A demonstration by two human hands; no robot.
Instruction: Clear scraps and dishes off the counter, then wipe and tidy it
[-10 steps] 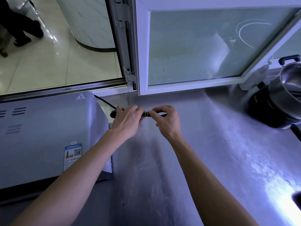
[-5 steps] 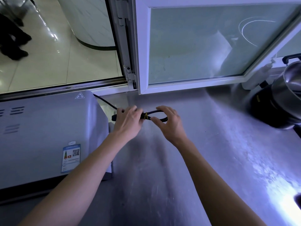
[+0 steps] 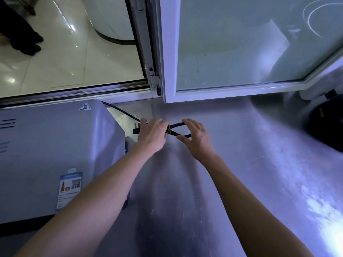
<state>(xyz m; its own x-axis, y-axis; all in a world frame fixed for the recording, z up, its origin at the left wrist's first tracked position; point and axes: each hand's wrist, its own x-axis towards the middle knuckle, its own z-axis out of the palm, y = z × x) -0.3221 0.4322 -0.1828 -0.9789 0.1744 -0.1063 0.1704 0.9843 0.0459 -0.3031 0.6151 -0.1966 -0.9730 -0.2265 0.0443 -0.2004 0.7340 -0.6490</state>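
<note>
- A bundled black power cord [image 3: 178,129], bound at its middle by a thin yellow tie [image 3: 168,130], is seen lying on the brushed stainless-steel counter [image 3: 241,164], just to the right of the grey metal countertop appliance [image 3: 55,154].
- The cord is gripped by the left hand [image 3: 152,134], whose fingers are curled over the folded part on the appliance side of the tie; the black plug end [image 3: 136,131] is seen sticking out beyond that hand, toward the appliance.
- The right hand [image 3: 196,138] is held spread around the loop on the far side of the tie from the appliance, thumb below and fingers above; a closed grasp is not shown, and contact appears light, at the fingertips only.
- A single strand of the cord is led from the left hand up to the back corner of the appliance.
- A white-framed glass window panel [image 3: 241,43] is set behind the counter, beyond the cord.
- A dark object [image 3: 326,123] is placed on the counter, well to the right of the cord.
- A blue-bordered label [image 3: 69,190] is fixed to the appliance's near side.
</note>
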